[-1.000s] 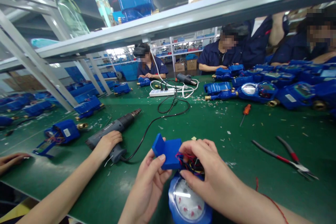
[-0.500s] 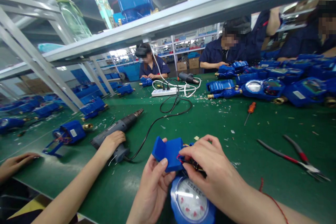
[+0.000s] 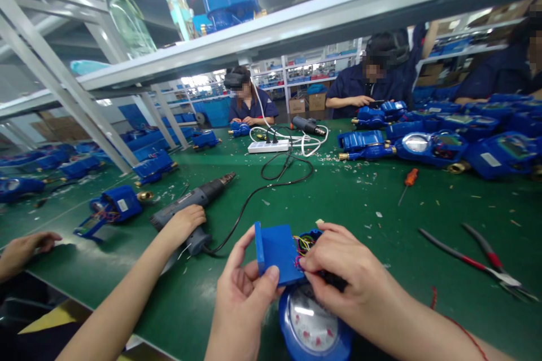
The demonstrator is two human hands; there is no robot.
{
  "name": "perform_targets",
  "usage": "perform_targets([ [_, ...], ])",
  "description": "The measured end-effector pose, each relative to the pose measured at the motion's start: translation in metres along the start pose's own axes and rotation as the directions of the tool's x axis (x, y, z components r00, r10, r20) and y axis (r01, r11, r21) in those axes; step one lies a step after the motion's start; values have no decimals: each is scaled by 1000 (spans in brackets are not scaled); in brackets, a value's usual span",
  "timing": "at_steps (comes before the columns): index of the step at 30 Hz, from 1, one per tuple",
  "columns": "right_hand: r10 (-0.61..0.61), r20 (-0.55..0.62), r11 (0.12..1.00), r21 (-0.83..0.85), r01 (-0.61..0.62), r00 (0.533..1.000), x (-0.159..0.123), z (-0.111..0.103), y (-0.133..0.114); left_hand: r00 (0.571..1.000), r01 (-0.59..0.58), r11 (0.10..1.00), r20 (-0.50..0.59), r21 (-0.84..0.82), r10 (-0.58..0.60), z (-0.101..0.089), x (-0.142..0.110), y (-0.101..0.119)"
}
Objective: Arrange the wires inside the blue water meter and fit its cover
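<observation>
Green-matted workbench (image 3: 347,203) runs full width. 10 o'clock: grey heat gun (image 3: 190,203), blue water-meter housing with loose coloured wires (image 3: 116,206) beside it. 12 o'clock: white power strip (image 3: 268,146), black cable (image 3: 288,172) looping toward grey heat gun, second heat gun (image 3: 307,125) just behind. 1 o'clock: orange-handled screwdriver (image 3: 409,180), row of blue water meters (image 3: 429,146) behind. 3 o'clock: red-handled pliers (image 3: 478,259). Plastic scraps (image 3: 359,166) scattered across mat.

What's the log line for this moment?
left hand: holds blue plastic cover | right hand: at coloured wires | below: blue water meter | beside: co-worker's hand on heat gun
</observation>
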State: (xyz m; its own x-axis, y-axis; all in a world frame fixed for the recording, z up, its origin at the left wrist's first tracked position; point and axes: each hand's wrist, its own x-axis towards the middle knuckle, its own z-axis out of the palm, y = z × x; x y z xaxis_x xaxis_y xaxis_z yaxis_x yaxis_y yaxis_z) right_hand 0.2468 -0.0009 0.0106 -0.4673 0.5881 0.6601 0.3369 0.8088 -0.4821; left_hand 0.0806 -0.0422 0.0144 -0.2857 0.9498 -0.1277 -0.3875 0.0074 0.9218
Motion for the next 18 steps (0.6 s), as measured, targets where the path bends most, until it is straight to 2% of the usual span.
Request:
perform_targets([
  [3, 58, 56, 994, 85, -62, 997, 3, -6, -5, 999, -28, 998, 32, 48, 26, -4, 0, 1],
  [7, 101, 25, 995, 18, -102, 995, 3, -7, -8, 996, -89, 993, 4, 81, 89, 0, -5, 3],
  [10, 12, 21, 996, -91, -10, 1000, 1, -2, -5, 994, -108, 988, -12, 106, 110, 4, -12, 6],
  [13, -99, -10, 982, -161, 96, 995, 0, 2, 0, 996, -88, 983, 31, 162, 84, 5, -16, 7],
  [18, -162, -34, 967, -204, 151, 986, -2, 8, -5, 992, -104, 974, 97, 202, 86, 3, -18, 6],
])
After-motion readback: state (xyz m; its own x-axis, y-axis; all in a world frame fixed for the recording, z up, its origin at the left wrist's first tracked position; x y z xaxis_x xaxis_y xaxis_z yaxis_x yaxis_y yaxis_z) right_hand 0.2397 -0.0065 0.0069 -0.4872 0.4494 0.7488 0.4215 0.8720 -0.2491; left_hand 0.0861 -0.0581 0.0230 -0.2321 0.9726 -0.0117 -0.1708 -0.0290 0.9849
